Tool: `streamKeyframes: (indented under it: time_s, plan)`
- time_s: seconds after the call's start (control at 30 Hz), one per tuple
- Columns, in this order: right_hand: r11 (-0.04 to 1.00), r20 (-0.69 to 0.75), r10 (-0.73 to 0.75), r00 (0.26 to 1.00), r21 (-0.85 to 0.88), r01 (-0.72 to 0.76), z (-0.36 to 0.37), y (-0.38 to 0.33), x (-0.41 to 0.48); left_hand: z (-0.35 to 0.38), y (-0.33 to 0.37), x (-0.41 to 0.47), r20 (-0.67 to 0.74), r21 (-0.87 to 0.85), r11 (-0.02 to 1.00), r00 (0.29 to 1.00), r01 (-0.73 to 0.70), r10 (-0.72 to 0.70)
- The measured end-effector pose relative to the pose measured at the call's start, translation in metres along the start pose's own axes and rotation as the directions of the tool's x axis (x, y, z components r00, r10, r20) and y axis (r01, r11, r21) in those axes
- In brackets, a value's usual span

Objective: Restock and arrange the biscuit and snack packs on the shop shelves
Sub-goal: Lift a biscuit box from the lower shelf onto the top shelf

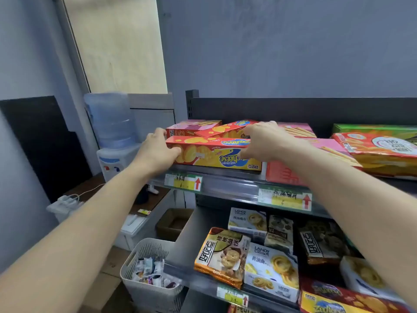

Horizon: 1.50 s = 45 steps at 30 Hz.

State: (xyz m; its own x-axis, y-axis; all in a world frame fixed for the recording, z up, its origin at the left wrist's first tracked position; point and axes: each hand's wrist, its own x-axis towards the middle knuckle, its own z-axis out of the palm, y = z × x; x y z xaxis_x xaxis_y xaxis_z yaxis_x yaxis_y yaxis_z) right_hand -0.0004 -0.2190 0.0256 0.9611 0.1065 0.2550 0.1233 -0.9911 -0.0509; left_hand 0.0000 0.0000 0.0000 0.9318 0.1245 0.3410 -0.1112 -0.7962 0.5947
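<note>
Both hands up at the top shelf [225, 177], on the front red and yellow cheese box [214, 154]. Left hand [155, 152] on the box's left end, fingers [173, 152] curled round the corner and gripping it. Right hand [264, 143] over the box's right end, fingers bent down onto the top, pressing or holding; hard to tell which. Box lying flat, right at the front edge of the shelf, upside down to the eye. Another cheese box [225, 129] just behind, sitting crooked on top of a pink stick box [191, 128]. More pink boxes [316, 154] just beside on the right. Could go wrong: a pull too far forward, and the front box tips off the edge and drops onto the packs [223, 256] on the lower shelf or into the grey basket [149, 267] on the floor. A hard push back could bump the crooked box and slide it off the pink one. A squeeze too tight could dent the thin card. Best kept slow and level.
</note>
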Motion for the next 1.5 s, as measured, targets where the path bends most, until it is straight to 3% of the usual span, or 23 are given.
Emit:
streamKeyframes:
  time_s: [0.13, 0.23, 0.37, 0.57, 0.7, 1.07, 1.5]
  plan:
    - [0.987, 0.113, 0.125, 0.986, -0.114, -0.112, 0.003, -0.014, 0.011, -0.002, -0.019, 0.025, 0.115, 0.011, 0.999, 0.993, 0.039, -0.040]
    - [0.982, 0.127, 0.157, 0.979, -0.128, -0.141, 0.003, -0.021, 0.014, 0.001, -0.030, 0.038, 0.167, -0.071, 0.997, 0.986, 0.006, 0.006]
    - [0.980, 0.065, 0.160, 0.985, -0.133, -0.151, 0.000, -0.030, 0.007, 0.001, -0.037, 0.039, 0.107, -0.140, 0.989, 0.992, -0.053, 0.069]
    - [0.992, -0.163, 0.117, 0.980, 0.073, -0.107, -0.019, -0.047, -0.026, -0.028, -0.033, 0.014, -0.070, -0.183, 0.975, 0.991, -0.129, 0.118]
    - [0.991, -0.190, 0.084, 0.978, 0.116, -0.062, -0.025, -0.059, -0.069, -0.047, -0.027, -0.026, -0.130, -0.161, 0.981, 0.988, -0.108, 0.088]
    - [0.988, 0.139, 0.015, 0.990, 0.149, -0.035, 0.019, -0.055, -0.182, -0.018, -0.055, -0.155, 0.058, -0.031, 0.988, 0.987, 0.154, -0.152]
    - [0.903, 0.382, 0.197, 0.903, 0.287, -0.319, 0.122, -0.022, -0.156, 0.076, -0.104, -0.143, 0.263, -0.046, 0.982, 0.951, 0.181, -0.163]
